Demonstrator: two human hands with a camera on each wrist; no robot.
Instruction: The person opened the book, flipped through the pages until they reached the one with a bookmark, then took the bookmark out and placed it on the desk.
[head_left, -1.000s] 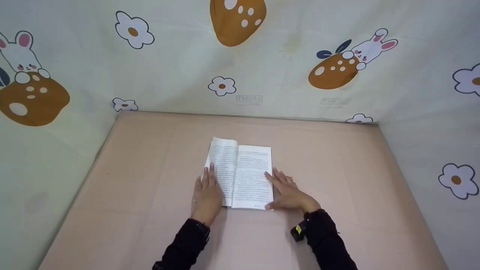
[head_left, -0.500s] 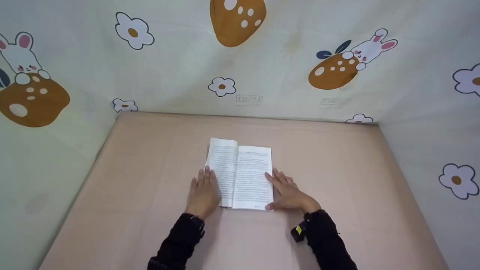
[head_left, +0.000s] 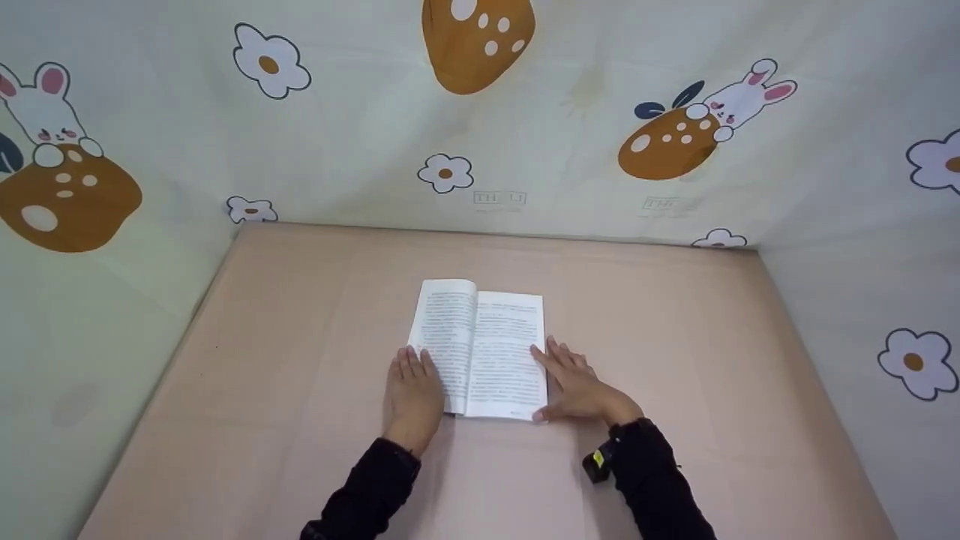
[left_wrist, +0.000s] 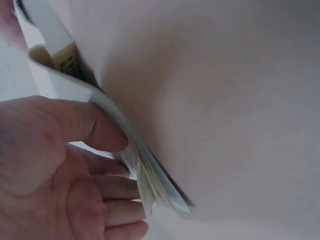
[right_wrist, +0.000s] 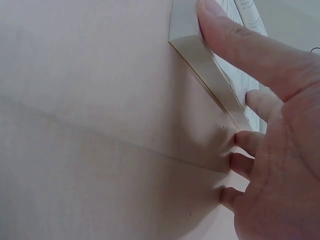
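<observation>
An open book (head_left: 507,352) of printed text lies on the table, its left pages (head_left: 448,322) bowed up near the spine. My left hand (head_left: 416,394) lies along the left edge of the book with its fingers straight, touching the lower part of that side. In the left wrist view the thumb (left_wrist: 107,132) rests against the page edges, which fan out slightly. At the right edge, my right hand (head_left: 581,386) has its thumb and index finger on the right page. Its other fingers (right_wrist: 242,165) reach down to the table beside the book.
The table (head_left: 285,337) has a pinkish-beige cover. Pale fabric walls (head_left: 360,112) with rabbits and flowers enclose its back and both sides. A small black device with a yellow mark (head_left: 598,463) sits at the right wrist.
My left hand shifted slightly left, then back right and lower along the left page. The left page's raised top edge has settled lower. The right hand has stayed in place.
</observation>
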